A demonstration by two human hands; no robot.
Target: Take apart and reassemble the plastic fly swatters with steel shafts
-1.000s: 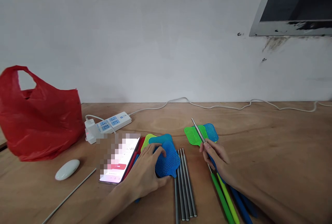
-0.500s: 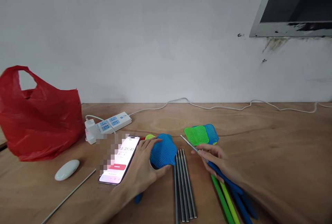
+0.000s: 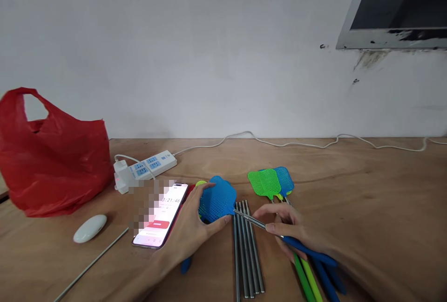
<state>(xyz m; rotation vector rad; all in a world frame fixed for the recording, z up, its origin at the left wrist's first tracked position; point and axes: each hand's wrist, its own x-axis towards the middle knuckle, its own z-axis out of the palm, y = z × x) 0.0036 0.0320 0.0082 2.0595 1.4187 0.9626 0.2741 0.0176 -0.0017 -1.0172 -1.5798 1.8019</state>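
Observation:
In the head view, my left hand (image 3: 192,225) grips a blue mesh fly swatter head (image 3: 219,199) between thumb and fingers. My right hand (image 3: 288,227) is closed on a metal rod with a blue handle (image 3: 307,250). The rod's tip meets the narrow neck of the swatter head; how far it sits inside cannot be made out. Below the rod lie several loose metal rods (image 3: 248,255) side by side. Fly swatters with a green head (image 3: 264,183) and a blue head (image 3: 286,180) lie beyond my right hand, their green handles (image 3: 303,276) coming out beneath it.
A lit phone (image 3: 162,218) with a running timer lies left of my left hand. Farther left are a white oval object (image 3: 90,229), a power strip (image 3: 153,167) and a red plastic bag (image 3: 56,162). A white cable (image 3: 293,145) runs along the wall.
My right hand has swung the rod's tip left and down to the neck of the blue swatter head. My left hand has turned the head slightly towards the rod.

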